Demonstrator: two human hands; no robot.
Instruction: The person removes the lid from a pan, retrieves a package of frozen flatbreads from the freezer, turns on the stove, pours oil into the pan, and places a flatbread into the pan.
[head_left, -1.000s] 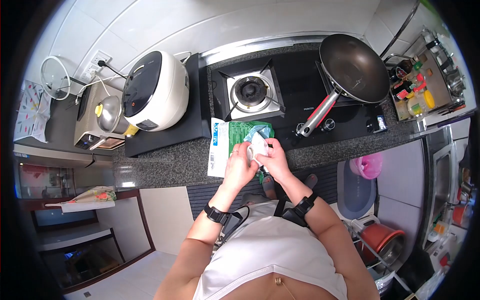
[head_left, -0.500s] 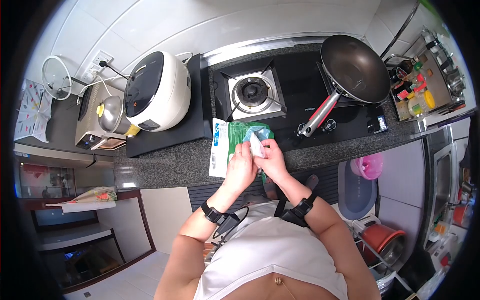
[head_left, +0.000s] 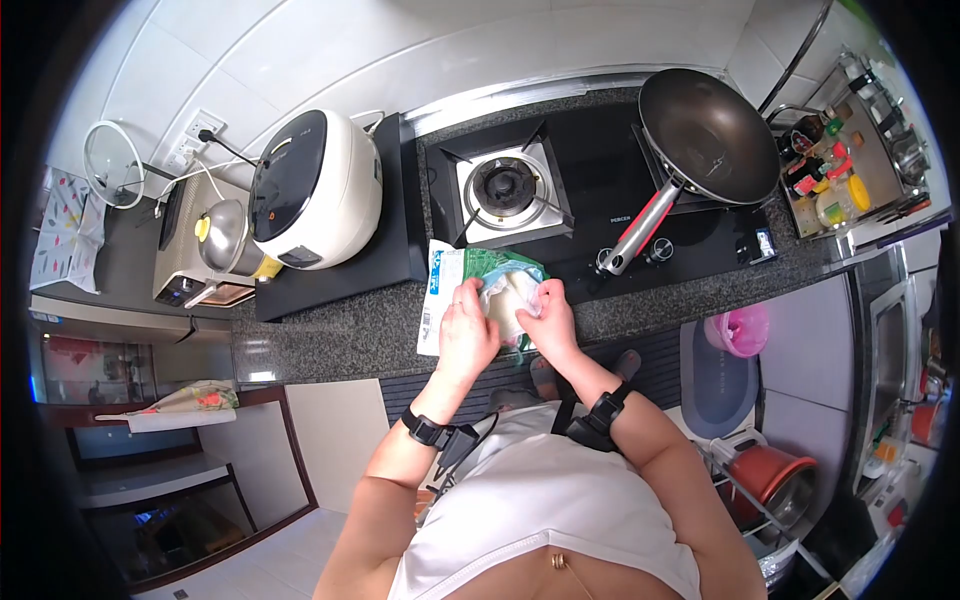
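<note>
A green and white bag (head_left: 436, 300) lies at the front edge of the counter, below the left burner. Its mouth is spread apart, and something white shows inside. My left hand (head_left: 468, 330) grips the left side of the opening between thumb and fingers. The right side of the opening is pinched by my right hand (head_left: 550, 318). What exactly the white contents are cannot be made out.
Behind the bag is a gas burner (head_left: 503, 187). A wok (head_left: 708, 135) sits on the right burner, its handle pointing toward me. To the left stand a white rice cooker (head_left: 345, 190) and a toaster oven (head_left: 190, 245). Bottles fill a rack (head_left: 880, 150) at right.
My hands have moved apart, and the white bunched part of the bag between them has been spread into a wide opening. The white inside now shows.
</note>
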